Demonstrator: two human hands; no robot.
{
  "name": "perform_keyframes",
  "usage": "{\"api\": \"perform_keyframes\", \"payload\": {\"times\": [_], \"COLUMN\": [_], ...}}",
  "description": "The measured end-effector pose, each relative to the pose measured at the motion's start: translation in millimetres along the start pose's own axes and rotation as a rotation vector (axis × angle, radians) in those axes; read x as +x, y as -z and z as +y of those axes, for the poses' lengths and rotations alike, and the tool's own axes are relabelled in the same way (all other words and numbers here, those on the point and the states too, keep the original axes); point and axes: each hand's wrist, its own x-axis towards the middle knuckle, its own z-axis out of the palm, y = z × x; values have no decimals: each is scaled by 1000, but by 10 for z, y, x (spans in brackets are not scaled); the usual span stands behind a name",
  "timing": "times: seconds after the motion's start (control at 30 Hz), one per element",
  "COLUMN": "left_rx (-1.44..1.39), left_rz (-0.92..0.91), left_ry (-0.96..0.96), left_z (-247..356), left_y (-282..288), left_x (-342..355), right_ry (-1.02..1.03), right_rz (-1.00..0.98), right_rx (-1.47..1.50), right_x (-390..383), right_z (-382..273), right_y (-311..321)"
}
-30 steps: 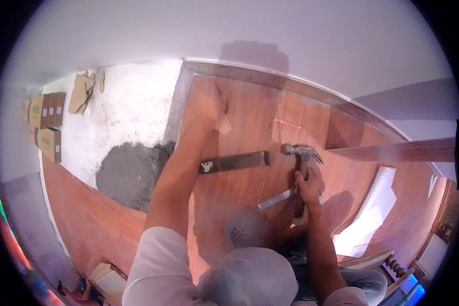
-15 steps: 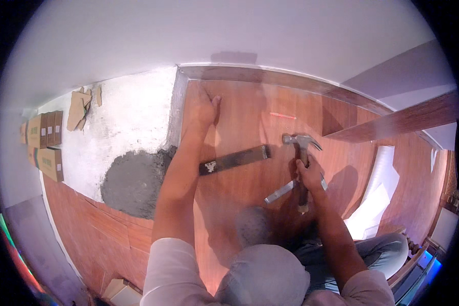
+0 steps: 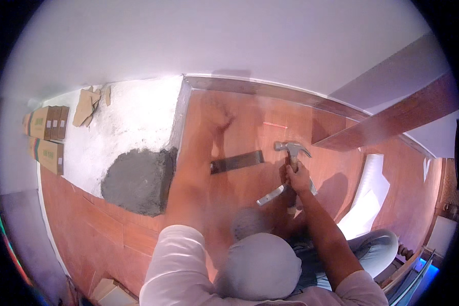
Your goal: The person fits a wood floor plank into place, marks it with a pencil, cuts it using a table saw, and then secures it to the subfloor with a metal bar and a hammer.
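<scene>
My right hand (image 3: 299, 178) is wrapped round the handle of a claw hammer (image 3: 290, 149), its steel head toward the far wall. A bright metal bar (image 3: 270, 195) crosses under the hammer handle, its middle hidden. Whether my fingers also grip this bar I cannot tell. My left hand (image 3: 217, 115) is reached far forward over the reddish wood-look floor (image 3: 245, 115), smeared by motion, so its fingers do not show clearly. Between the two hands a dark flat bar (image 3: 237, 161) lies on the floor. Beyond the hammer is a thin red pencil-like stick (image 3: 275, 125).
Left of my arm are a grey mortar patch (image 3: 135, 181) and a whitish bare strip (image 3: 137, 117) with torn cardboard (image 3: 86, 106). Long cartons (image 3: 48, 153) stand at far left. A brown board (image 3: 392, 115) juts in at right, near a white sheet roll (image 3: 367, 188).
My left hand and forearm have swung right, uncovering more of the mortar's edge. The right hand keeps its hold on the hammer in nearly the same place. The whole view has shifted slightly.
</scene>
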Motion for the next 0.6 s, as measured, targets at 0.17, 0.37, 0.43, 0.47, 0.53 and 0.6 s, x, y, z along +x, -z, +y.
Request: {"api": "perform_keyframes", "payload": {"times": [0.17,0.37,0.43,0.47,0.53,0.6], "left_rx": [-698,-765,-658,-586,-485,-419], "left_rz": [-128,2,363,425,304,79], "left_ry": [-374,-43,-31,-26,74,237], "left_z": [963,1031,782,742,586,417], "left_y": [-266,-380,-691,-663,-210,244], "left_x": [-216,-1268,-1859,-2071,-2502,-2864], "right_ry": [20,28,-20,-60,-70,-76], "right_rz": [-5,-58,-130,-140,-87,-108], "right_rx": [166,227,318,364,333,339], "right_x": [30,-20,-100,-95,-92,-106], "right_z": [-66,-245,-380,-357,-395,-345], "right_y": [93,145,82,127,154,173]}}
